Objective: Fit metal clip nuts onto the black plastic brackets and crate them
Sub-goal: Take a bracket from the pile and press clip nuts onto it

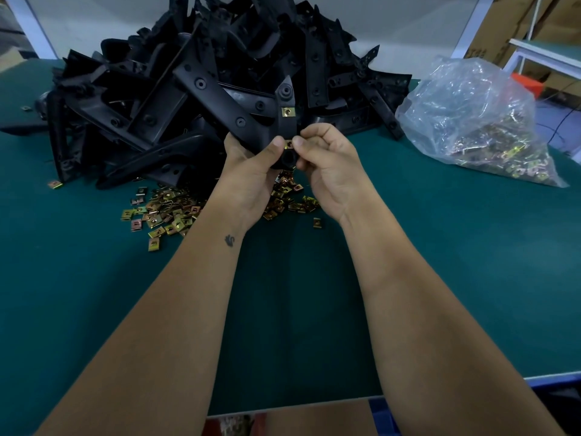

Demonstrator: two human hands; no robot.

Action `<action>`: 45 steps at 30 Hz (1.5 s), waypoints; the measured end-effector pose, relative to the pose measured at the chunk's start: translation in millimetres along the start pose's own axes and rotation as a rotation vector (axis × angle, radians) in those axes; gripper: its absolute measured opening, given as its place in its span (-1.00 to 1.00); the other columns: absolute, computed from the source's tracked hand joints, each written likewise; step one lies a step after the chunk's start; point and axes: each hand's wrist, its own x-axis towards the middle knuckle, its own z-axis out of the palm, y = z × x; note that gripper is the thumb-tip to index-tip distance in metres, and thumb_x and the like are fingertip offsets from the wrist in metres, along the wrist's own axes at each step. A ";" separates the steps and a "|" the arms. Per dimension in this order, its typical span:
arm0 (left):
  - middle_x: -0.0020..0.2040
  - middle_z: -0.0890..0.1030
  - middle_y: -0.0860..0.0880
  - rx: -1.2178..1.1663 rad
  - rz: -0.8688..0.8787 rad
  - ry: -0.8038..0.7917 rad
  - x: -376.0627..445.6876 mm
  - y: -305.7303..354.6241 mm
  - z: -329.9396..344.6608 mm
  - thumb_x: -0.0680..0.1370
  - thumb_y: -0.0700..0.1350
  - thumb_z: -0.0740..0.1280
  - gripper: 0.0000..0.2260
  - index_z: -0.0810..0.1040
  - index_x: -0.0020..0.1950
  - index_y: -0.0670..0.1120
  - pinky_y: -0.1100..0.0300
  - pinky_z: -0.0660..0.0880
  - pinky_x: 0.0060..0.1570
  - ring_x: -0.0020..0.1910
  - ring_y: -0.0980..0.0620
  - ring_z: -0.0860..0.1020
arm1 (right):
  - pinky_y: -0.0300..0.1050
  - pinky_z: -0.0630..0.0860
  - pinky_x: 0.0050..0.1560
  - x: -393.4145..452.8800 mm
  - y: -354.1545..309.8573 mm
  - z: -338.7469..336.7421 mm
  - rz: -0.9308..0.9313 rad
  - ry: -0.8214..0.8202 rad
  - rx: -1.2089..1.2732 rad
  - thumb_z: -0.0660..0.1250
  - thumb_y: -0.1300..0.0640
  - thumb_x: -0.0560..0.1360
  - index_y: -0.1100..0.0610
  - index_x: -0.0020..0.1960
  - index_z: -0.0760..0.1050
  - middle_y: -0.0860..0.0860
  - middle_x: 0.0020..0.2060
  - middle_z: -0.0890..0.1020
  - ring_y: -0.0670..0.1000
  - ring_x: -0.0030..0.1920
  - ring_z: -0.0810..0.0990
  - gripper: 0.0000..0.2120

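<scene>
Head view: left hand (251, 158) is gripping the black plastic bracket (251, 111), its long arm running up-left from the grip. Right hand (327, 165) is pinching a clip nut (288, 144) at the bracket's near end, directly below the already fitted clip nut (287, 112). Right hand is nearer, so I'm judging the push goes leftward onto the bracket edge.

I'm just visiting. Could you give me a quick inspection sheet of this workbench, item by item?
Surface: green table top, loose clip nuts scattered on it.
Job's things: held bracket with one fitted clip nut; second clip nut at the thumbs; bracket pile behind.
Clutter: plastic bag of nuts.
Grippers: left hand grips the bracket; right hand pinches the second nut.
Cables: dark cable beyond the table.
Surroundings: cardboard boxes, white-framed bench.
</scene>
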 end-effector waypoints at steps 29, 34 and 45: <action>0.12 0.64 -0.13 -0.259 -0.023 0.081 8.0 -1.3 -2.1 0.60 -0.46 0.14 -0.56 0.38 0.44 -0.16 -0.03 0.56 0.21 0.12 -0.08 0.63 | -0.12 0.35 -0.30 -13.6 8.2 26.1 -0.546 0.297 -1.155 0.37 -0.12 0.52 0.15 -0.17 0.58 -0.03 -0.26 0.59 -0.03 -0.25 0.51 -0.68; 0.14 0.63 -0.14 -0.283 -0.046 0.084 6.0 0.8 0.2 0.60 -0.46 0.14 -0.58 0.40 0.41 -0.16 -0.01 0.56 0.22 0.19 -0.11 0.60 | -0.13 0.27 -0.35 -13.1 9.0 25.0 -0.589 0.309 -1.195 0.36 -0.11 0.53 0.16 -0.18 0.58 -0.02 -0.30 0.57 -0.02 -0.30 0.48 -0.67; 0.18 0.65 -0.17 -0.351 -0.154 0.073 1.3 7.1 5.2 0.67 -0.11 0.21 -0.73 0.52 0.28 -0.21 0.06 0.57 0.20 0.14 -0.08 0.64 | -0.20 0.49 -0.17 -14.3 12.3 19.3 -0.431 0.361 -0.883 0.36 -0.09 0.51 0.03 -0.12 0.56 -0.13 -0.21 0.60 -0.15 -0.17 0.54 -0.81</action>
